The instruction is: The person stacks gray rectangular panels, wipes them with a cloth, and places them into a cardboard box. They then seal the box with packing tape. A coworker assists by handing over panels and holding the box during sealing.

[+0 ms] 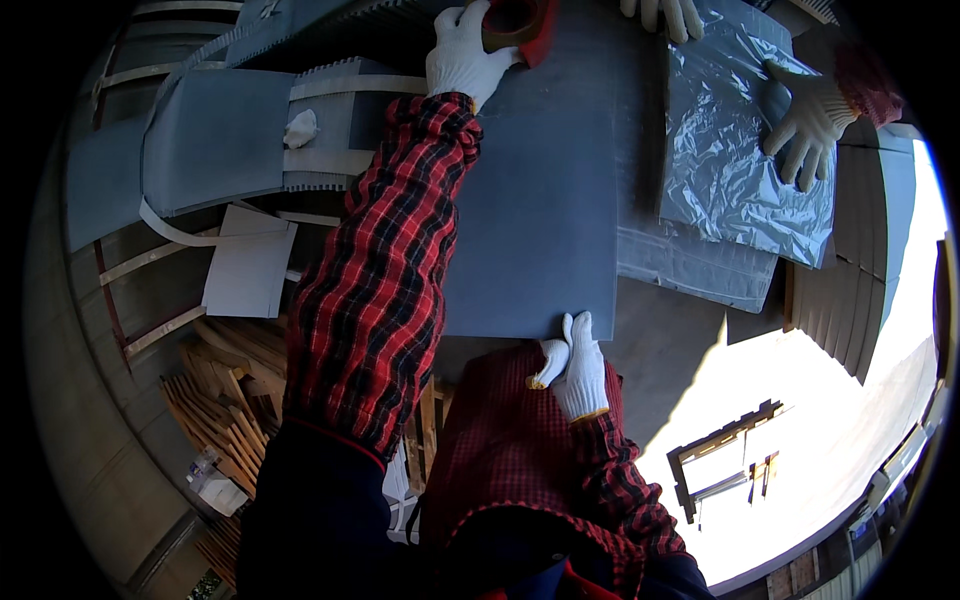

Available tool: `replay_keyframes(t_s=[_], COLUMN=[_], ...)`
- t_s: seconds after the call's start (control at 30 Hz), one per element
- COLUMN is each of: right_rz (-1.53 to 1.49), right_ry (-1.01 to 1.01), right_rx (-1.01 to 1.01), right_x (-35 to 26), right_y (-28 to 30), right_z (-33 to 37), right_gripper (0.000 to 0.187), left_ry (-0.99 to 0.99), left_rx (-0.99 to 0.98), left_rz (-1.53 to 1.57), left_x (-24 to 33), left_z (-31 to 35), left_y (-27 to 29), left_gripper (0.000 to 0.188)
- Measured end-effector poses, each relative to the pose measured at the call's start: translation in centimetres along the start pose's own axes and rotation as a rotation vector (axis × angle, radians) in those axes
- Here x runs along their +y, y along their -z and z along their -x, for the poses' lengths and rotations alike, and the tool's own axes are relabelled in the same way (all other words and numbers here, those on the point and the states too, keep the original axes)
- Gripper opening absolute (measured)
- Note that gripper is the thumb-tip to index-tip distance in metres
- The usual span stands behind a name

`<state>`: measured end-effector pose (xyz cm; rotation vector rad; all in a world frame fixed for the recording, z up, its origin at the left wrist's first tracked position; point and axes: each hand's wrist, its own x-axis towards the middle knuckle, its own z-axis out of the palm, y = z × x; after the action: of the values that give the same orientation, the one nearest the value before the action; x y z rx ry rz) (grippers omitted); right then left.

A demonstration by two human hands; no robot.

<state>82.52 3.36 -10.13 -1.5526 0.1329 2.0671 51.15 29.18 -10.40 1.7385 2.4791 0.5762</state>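
A large grey flat sheet (530,220) lies before me, its near edge close to my apron. My left hand (462,58), in a white knitted glove, reaches to the far end and grips a red tape dispenser (540,40) with a brown roll. The top edge of the view cuts off part of the dispenser. At the sheet's near edge is my right hand (582,370), also gloved, its fingers stretched out against the edge and thumb apart. It holds nothing that I can see.
At right, another person's gloved hands touch a stack wrapped in shiny clear film (745,150). Grey slotted pieces with pale straps (225,140) lie at left, near a white sheet (250,265). Wooden slats (215,400) sit below left. Sunlit floor (780,420) lies at lower right.
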Motion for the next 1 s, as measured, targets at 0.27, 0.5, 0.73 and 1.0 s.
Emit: replay_keyframes(t_s=[0.27, 0.5, 0.73, 1.0], right_rz=[0.165, 1.396, 1.747, 1.850], right_ry=[-0.063, 0.261, 1.561, 1.718], right_rx=[-0.098, -0.057, 0.120, 0.046], right_x=[-2.6, -11.2, -10.7, -4.5], right_y=[0.0, 2.6, -11.4, -28.1], right_z=[-2.4, 4.8, -4.7, -12.1], right_gripper=[0.047, 0.064, 0.051, 0.051], left_ry=[0.559, 1.067, 1.004, 1.025], left_rx=[-0.155, -0.305, -0.255, -0.323], left_rz=[0.250, 0.961, 0.814, 0.803], left_x=[-7.5, -5.8, -4.4, -3.9], left_z=[15.9, 29.4, 28.6, 27.2], left_y=[8.3, 7.0, 4.9, 6.1], left_gripper=[0.075, 0.064, 0.061, 0.071])
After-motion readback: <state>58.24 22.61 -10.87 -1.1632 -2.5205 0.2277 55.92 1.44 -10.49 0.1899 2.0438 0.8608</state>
